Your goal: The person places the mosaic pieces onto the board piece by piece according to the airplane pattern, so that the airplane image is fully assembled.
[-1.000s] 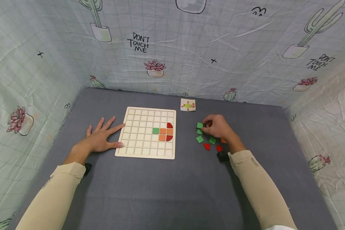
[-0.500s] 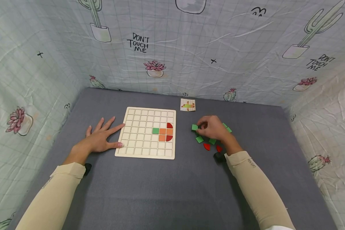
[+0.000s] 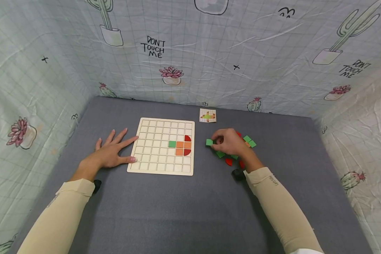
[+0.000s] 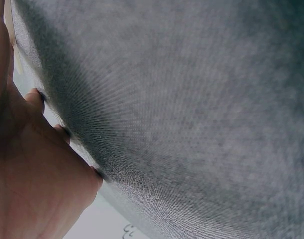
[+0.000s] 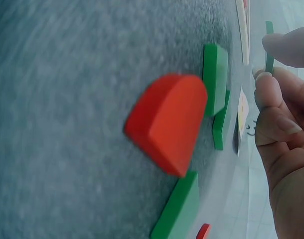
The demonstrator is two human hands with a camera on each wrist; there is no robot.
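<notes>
Green square tile (image 3: 209, 142) pinched between thumb and fingertips of the right hand (image 3: 230, 141), raised just above the grey worktop (image 3: 190, 211). Beneath and behind this hand lie loose green, red and orange pieces (image 3: 249, 141). Left hand (image 3: 109, 153) rests flat, fingers spread, its fingertips touching the left edge of the wooden grid board (image 3: 152, 165). A small pattern card (image 3: 207, 115) lies beyond the right hand.

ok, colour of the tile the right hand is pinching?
Green tile, pinched by the right hand; clearest in head view.
</notes>
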